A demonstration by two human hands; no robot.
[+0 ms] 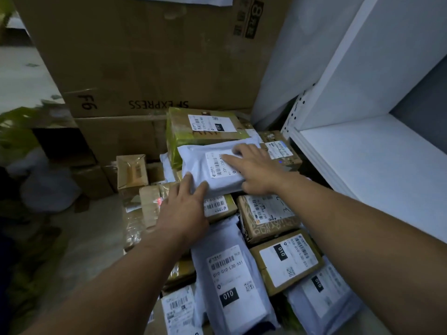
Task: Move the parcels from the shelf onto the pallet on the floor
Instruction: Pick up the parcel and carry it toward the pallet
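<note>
A white poly-bag parcel with a barcode label lies on top of the pile of parcels on the floor. My left hand touches its near left corner with straight fingers. My right hand lies flat on its right half, fingers spread over the label. Around it lie other parcels: a green-taped carton behind, a long white bag marked 010 in front, and brown cartons to the right. The pallet under the pile is hidden.
A white shelf stands at the right, its visible board bare. Big brown cartons marked SF EXPRESS are stacked behind the pile. Bare concrete floor lies to the left, with green leaves at the far left.
</note>
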